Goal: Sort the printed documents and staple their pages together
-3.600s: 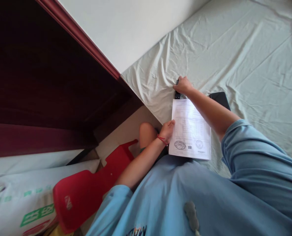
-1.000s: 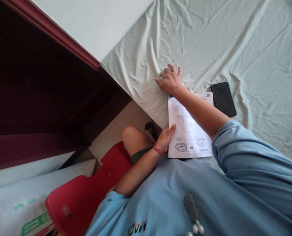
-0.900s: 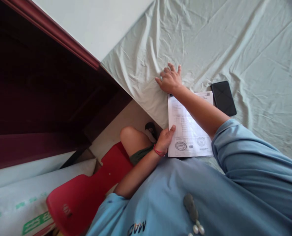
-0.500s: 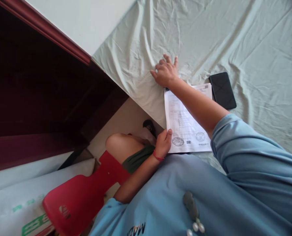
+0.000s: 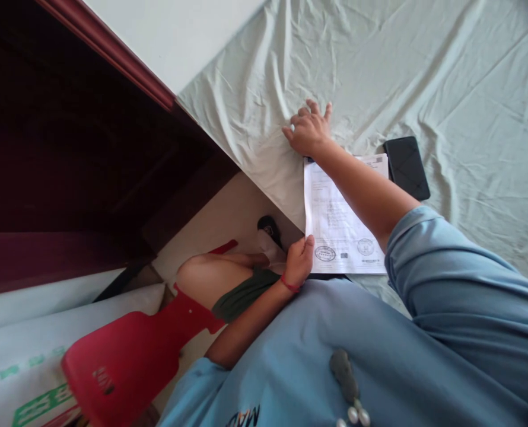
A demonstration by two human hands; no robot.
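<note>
Wrinkled sheet [image 5: 379, 71], red chair [image 5: 126, 356], black case [image 5: 407, 168] beside stamped papers [image 5: 342, 228], right hand [image 5: 309, 129] splayed, forearm [image 5: 364, 182] crossing them, left hand [image 5: 298, 262] gripping their edge.

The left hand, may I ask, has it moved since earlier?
Yes; judged against the flat black object, the left hand has shifted toward the blue shirt.

Home interior, rumpled sheet [image 5: 379, 65], red chair [image 5: 126, 356], dark wooden furniture [image 5: 59, 148]

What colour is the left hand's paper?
The printed paper is white, seen best in the head view.
</note>
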